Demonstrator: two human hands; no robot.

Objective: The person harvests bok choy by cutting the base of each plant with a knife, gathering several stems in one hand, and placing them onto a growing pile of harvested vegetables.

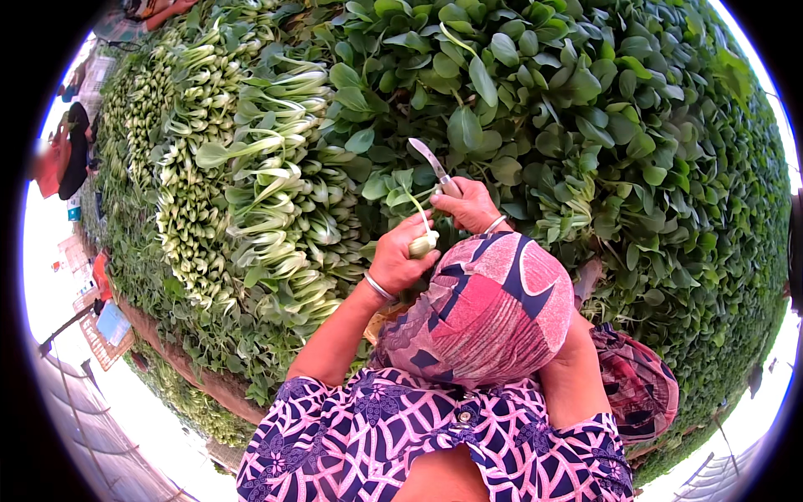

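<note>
My left hand (400, 258) is closed around a small bok choy (424, 244), its pale base showing between thumb and fingers. One thin pale stalk (420, 207) with a green leaf rises from it toward my other hand. Just to the right and farther out, my right hand (470, 207) grips the handle of a small curved knife (430, 157). The blade points up and to the left, clear of the bok choy. Whether the right fingertips touch the stalk I cannot tell. Standing leafy greens (535, 100) grow close beyond both hands.
Left of my hands lie long rows of cut bok choy (280, 197), pale bases showing. My knee in patterned cloth (493, 305) rises right below my hands. At the far left are a person in red (60, 155) and a crate (110, 333); another person's arm (171, 12) shows at top left.
</note>
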